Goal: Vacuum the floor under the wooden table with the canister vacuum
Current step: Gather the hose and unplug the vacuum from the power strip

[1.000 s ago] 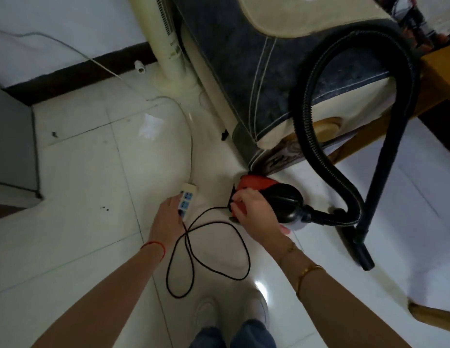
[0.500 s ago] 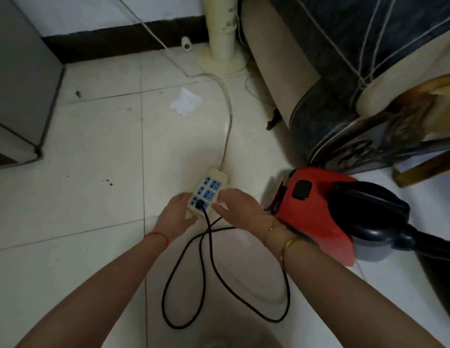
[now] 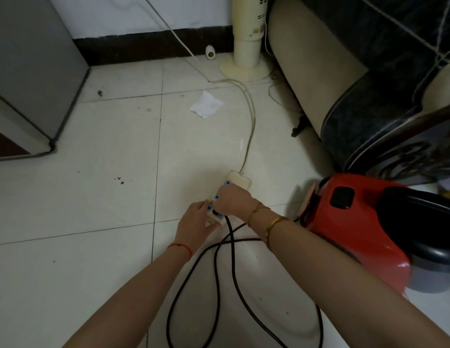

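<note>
cream plastic power strip with blue sockets (image 3: 237, 183) lies on the pale tiled floor (image 3: 93, 197), mid-frame, its cream cable (image 3: 249, 126) running away toward the dark skirting at the far wall. left hand (image 3: 197, 226) lies against the near end of the strip, fingers fairly straight along its left side, grip apart. right hand (image 3: 234, 200) is on top of the strip, fingers curled down over the black plug (image 3: 215, 212) seated in a near socket; grip looks clamped on the plug, though the fingertips are hidden. black power cord (image 3: 231, 259) leaves the plug and loops over the floor toward the near edge of the frame, crossing itself once. red and black canister vacuum (image 3: 364, 222) sits on the floor just right of the right forearm, black rocker switch on its top, cord entry at its left end. wooden table not identifiable here. cream pedestal fan base (image 3: 246, 64) stands at the far wall; crumpled white tissue (image 3: 206, 104) lies on the floor between fan base and strip. grey cabinet (image 3: 30, 71) at far left; dark blue and cream sofa (image 3: 357, 84) at far right.
</note>
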